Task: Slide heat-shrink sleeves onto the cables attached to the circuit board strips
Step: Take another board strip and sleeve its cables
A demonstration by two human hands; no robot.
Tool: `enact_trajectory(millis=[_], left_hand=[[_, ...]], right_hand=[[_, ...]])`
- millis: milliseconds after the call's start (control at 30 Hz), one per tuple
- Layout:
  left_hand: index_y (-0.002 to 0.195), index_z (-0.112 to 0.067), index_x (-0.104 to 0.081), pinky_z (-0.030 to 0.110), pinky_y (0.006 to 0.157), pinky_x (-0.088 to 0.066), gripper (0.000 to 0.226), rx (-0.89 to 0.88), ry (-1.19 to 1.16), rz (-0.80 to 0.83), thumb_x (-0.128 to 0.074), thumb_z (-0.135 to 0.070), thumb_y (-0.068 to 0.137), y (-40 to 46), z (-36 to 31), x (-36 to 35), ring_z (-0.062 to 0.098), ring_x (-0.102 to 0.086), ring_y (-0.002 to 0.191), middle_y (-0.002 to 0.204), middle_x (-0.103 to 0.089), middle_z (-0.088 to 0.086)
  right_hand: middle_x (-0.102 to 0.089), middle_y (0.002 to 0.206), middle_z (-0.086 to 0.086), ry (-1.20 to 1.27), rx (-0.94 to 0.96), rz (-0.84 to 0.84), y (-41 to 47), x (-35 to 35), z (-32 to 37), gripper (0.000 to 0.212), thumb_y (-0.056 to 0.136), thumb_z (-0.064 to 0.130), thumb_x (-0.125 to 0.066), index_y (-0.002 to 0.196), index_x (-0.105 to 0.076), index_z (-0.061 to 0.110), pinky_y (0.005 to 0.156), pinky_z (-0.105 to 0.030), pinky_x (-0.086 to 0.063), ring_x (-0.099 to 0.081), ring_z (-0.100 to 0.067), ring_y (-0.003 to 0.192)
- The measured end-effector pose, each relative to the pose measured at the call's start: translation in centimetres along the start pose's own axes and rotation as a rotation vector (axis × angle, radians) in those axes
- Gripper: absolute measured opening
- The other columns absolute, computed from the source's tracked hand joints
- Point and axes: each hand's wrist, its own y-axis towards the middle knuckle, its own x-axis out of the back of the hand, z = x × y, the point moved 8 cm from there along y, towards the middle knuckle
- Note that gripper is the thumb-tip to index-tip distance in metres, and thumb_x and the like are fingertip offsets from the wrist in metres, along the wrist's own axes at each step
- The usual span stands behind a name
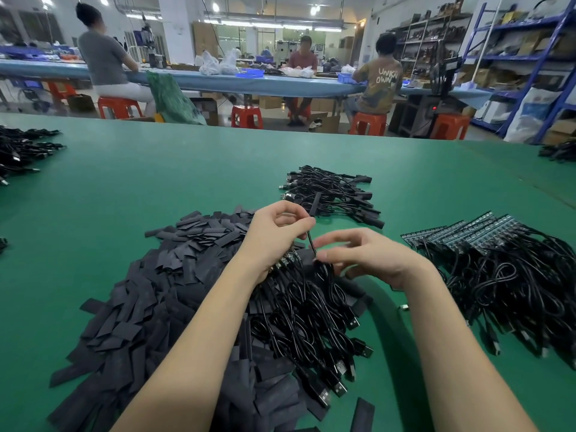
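Note:
My left hand [274,232] pinches a thin black cable [311,243] near its upper end, where a black heat-shrink sleeve [314,204] stands up above the fingers. A circuit board strip [285,260] shows under that hand's palm. My right hand [367,257] pinches the same cable lower down with thumb and forefinger. A bundle of black cables with USB plugs [314,319] hangs beneath both hands. A large heap of flat black sleeves [149,294] lies to the left on the green table [156,176].
A pile of sleeved cables [336,191] lies beyond my hands. Circuit board strips with cables [486,263] are stacked at the right. More cable piles sit at the far left [21,151] and far right [558,151] edges. People work at a bench behind.

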Motion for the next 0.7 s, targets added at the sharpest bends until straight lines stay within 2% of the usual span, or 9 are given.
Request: enact_trajectory(millis=[100,200,300,400,600,700], left_hand=[[0.088,-0.02,-0.071,0.015,0.065,-0.05,0.007,-0.025,0.051,0.023,-0.077,-0.022,0.088,-0.1,-0.3,-0.4,0.006,-0.067,0.068,0.081,-0.074,-0.005],[0.095,-0.027,-0.069,0.023,0.076,-0.053,0.01,-0.06,0.21,0.055,-0.073,-0.036,0.092,-0.2,-0.9,-0.9,0.003,-0.065,0.071,0.1,-0.073,-0.013],[0.095,-0.032,-0.068,0.017,0.07,-0.047,0.014,-0.07,0.374,0.148,-0.074,-0.043,0.088,-0.5,-1.1,-1.8,-0.005,-0.058,0.062,0.096,-0.072,-0.016],[0.093,-0.035,-0.069,0.018,0.076,-0.049,0.013,-0.081,0.51,0.218,-0.078,-0.039,0.085,-1.0,-1.1,-3.3,-0.006,-0.058,0.061,0.084,-0.07,-0.015],[0.086,-0.036,-0.063,0.033,0.081,-0.056,0.015,-0.184,0.69,0.028,-0.077,-0.04,0.081,-0.4,-2.8,-3.7,0.004,-0.065,0.072,0.082,-0.067,-0.021],[0.089,-0.036,-0.063,0.032,0.08,-0.054,0.012,-0.241,0.804,0.005,-0.074,-0.034,0.084,1.0,-3.9,-4.0,0.008,-0.061,0.078,0.085,-0.067,-0.018]], right_hand=[[-0.067,0.076,0.004,0.061,0.02,-0.006,0.2,-0.4,0.2,0.012,0.083,0.018,-0.081,0.093,-0.075,0.019,0.059,-0.017,-0.046,-0.055,-0.008,0.06],[-0.068,0.083,0.0,0.252,0.057,-0.166,0.6,1.2,0.2,0.019,0.082,0.019,-0.081,0.1,-0.074,0.015,0.058,-0.018,-0.047,-0.056,-0.007,0.059],[-0.071,0.089,0.0,0.492,0.099,-0.336,0.5,3.4,-0.2,0.023,0.082,0.019,-0.082,0.103,-0.074,0.014,0.058,-0.019,-0.051,-0.059,-0.01,0.06],[-0.073,0.086,0.001,0.634,0.126,-0.431,0.3,4.5,-0.8,0.024,0.08,0.017,-0.083,0.101,-0.072,0.013,0.059,-0.02,-0.053,-0.06,-0.013,0.059],[-0.07,0.108,-0.007,0.813,0.14,-0.422,0.8,4.4,-1.5,0.033,0.081,0.015,-0.082,0.111,-0.067,0.008,0.064,-0.022,-0.056,-0.065,-0.016,0.066],[-0.071,0.109,-0.011,0.858,0.118,-0.426,1.0,4.5,-2.0,0.031,0.087,0.015,-0.078,0.114,-0.066,0.006,0.068,-0.026,-0.059,-0.074,-0.024,0.079]])
